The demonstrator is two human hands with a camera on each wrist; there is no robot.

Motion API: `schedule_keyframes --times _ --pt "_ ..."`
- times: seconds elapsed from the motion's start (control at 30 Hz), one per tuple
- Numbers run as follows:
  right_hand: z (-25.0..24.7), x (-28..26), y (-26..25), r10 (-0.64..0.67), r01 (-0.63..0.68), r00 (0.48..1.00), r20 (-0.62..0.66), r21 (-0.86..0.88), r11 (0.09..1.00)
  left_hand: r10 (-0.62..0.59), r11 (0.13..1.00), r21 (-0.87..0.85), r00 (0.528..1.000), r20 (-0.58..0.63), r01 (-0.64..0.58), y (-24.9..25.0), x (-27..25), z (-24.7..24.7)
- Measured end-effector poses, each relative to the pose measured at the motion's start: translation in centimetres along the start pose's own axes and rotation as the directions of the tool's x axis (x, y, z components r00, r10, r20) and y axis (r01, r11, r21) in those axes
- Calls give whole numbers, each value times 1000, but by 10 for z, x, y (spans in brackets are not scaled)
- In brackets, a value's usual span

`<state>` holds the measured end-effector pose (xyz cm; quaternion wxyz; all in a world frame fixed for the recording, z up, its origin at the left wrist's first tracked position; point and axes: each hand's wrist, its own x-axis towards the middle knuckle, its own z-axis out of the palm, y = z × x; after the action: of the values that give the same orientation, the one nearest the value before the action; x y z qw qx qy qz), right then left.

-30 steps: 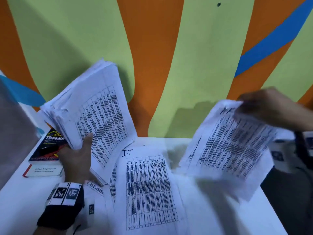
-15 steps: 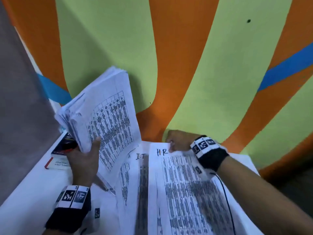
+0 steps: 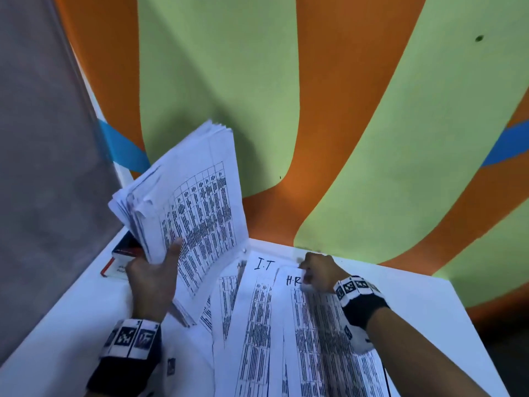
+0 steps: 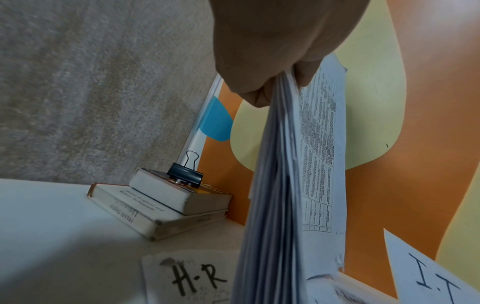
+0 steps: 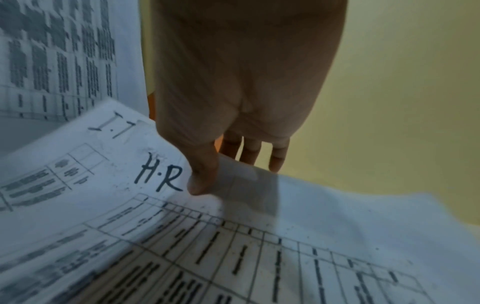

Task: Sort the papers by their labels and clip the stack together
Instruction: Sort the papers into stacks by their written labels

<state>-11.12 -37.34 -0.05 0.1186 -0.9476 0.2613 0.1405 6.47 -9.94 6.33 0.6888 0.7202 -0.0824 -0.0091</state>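
White table pushed into a corner: wall behind it painted in orange and green waves with a blue band, grey panel to the left.

Left hand holds a thick stack of papers tilted upright above the table's left part — thumb on the printed front, fingers behind, grip closed on the stack.

Flat on the table, right of the stack: a sheet marked "I.T", and overlapping it on the right a sheet marked "H.R". Right hand is at the top edge of the H.R sheet, thumb pressed on top beside the label and fingers past the edge — pinching it.

Left of the stack, in the corner, two books lie piled; a black binder clip sits on the upper one.
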Motion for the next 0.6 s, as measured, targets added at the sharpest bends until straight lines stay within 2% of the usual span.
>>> schedule_keyframes --times 0.13,0.23,0.3,0.4,0.5,0.6 --pt "-37 -32 -1 -76 99 989 -128 188 977 0 1000 4 1000 32 0 4 2 -5" --pt "-100 -75 -12 -185 254 927 -328 181 950 34 999 1 995 94 -35 8 5 -7" --pt "-143 -98 -21 -257 344 877 -405 156 926 71 997 -38 989 133 -66 10 6 -4" --pt "-195 -118 -40 -268 376 855 -443 176 910 98 994 -65 972 216 -86 22 3 3" --pt "-223 -113 -58 -333 400 803 -495 32 916 76 996 -71 937 342 -55 36 -4 12" --pt "-236 -103 -79 -393 424 779 -488 -51 904 108 993 -85 885 454 -78 40 -5 15"
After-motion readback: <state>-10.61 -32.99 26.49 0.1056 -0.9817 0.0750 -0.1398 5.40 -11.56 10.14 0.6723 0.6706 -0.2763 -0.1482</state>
